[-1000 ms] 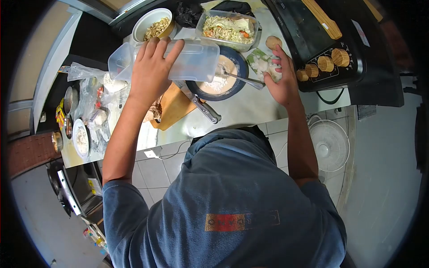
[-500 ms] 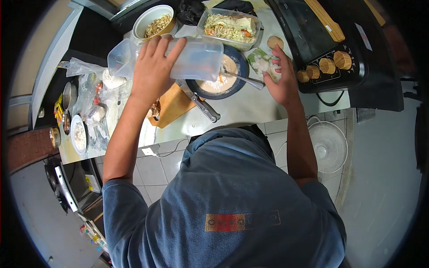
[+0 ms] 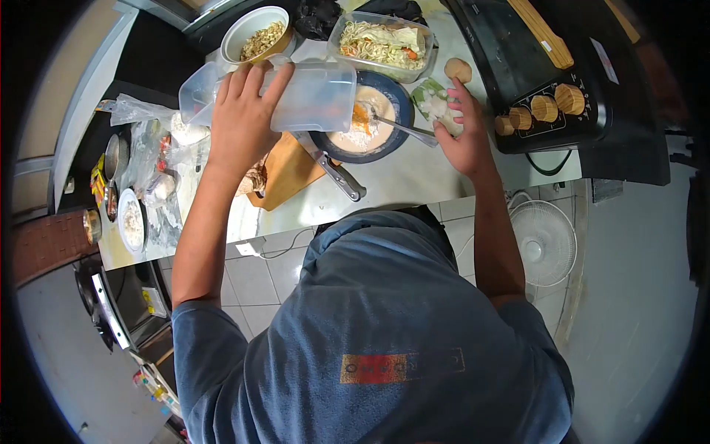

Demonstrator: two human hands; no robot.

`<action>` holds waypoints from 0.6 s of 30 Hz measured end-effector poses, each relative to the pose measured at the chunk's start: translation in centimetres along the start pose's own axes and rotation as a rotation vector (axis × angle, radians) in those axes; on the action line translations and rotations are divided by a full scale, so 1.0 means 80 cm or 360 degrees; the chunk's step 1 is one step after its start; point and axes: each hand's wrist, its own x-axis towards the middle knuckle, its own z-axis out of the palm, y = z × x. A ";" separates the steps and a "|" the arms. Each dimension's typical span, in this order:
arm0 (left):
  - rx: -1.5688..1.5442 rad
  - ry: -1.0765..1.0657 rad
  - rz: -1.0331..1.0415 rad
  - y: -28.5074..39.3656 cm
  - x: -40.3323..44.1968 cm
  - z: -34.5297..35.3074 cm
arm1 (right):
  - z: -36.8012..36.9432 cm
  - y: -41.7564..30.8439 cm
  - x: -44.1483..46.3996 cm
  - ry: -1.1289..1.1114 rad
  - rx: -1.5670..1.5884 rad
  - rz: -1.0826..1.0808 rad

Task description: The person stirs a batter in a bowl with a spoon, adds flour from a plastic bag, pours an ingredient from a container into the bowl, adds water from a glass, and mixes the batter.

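Observation:
My left hand (image 3: 248, 111) grips a clear plastic container (image 3: 314, 96) from above, tilted with its right end over a dark bowl (image 3: 403, 129). In the bowl lies a pale batter (image 3: 355, 140) with white powder and an orange patch near the container's end. A metal spoon (image 3: 407, 131) rests in it, its handle over the right rim. My right hand (image 3: 466, 133) is held with fingers apart and nothing in it, beside the spoon handle and a green-and-white food packet (image 3: 436, 103). A round brown item (image 3: 458, 70) lies just beyond its fingertips.
Behind are a bowl of chopped pieces (image 3: 255, 37) and a tub of shredded vegetables (image 3: 381, 48). A knife (image 3: 340, 177) lies by a wooden cutting board (image 3: 285, 174). Plastic bags and a white plate (image 3: 131, 222) are at left; a black oven (image 3: 518, 89) is at right.
An orange patch now shows on the batter beside the container. My left hand and the container have shifted slightly left. My right hand has barely moved.

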 end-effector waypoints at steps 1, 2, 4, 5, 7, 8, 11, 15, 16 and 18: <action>-0.0001 0.0000 -0.0008 0.000 -0.002 0.000 | 0.001 0.000 0.001 -0.0021 0.0007 -0.0005; 0.0007 0.0002 -0.0020 -0.002 -0.004 0.001 | 0.003 0.000 0.001 -0.0023 0.0010 -0.0006; 0.0012 0.0005 -0.0030 -0.003 -0.006 0.001 | 0.004 0.003 0.000 -0.0018 0.0015 0.0009; -0.0042 0.0017 -0.0068 -0.003 -0.008 0.000 | 0.003 0.003 0.000 -0.0021 0.0014 0.0007; -0.0091 0.0031 -0.0105 -0.005 -0.010 0.000 | 0.003 0.002 -0.001 -0.0024 -0.0001 0.0022; -0.0161 0.0027 -0.0122 -0.005 -0.012 0.001 | 0.004 0.002 -0.001 -0.0023 -0.0001 0.0018; -0.0322 0.0059 -0.0182 -0.005 -0.018 0.002 | 0.004 0.001 -0.001 -0.0010 0.0004 0.0038; -0.0746 0.0203 -0.0270 -0.012 -0.024 0.001 | 0.001 -0.020 0.017 -0.0069 0.0020 0.0064; -0.0739 0.0218 -0.0267 -0.014 -0.024 0.003 | -0.001 -0.031 0.026 -0.0129 0.0055 0.0003; -0.1072 0.0298 -0.0328 -0.015 -0.025 0.007 | -0.002 -0.051 0.051 -0.0207 0.0130 -0.0163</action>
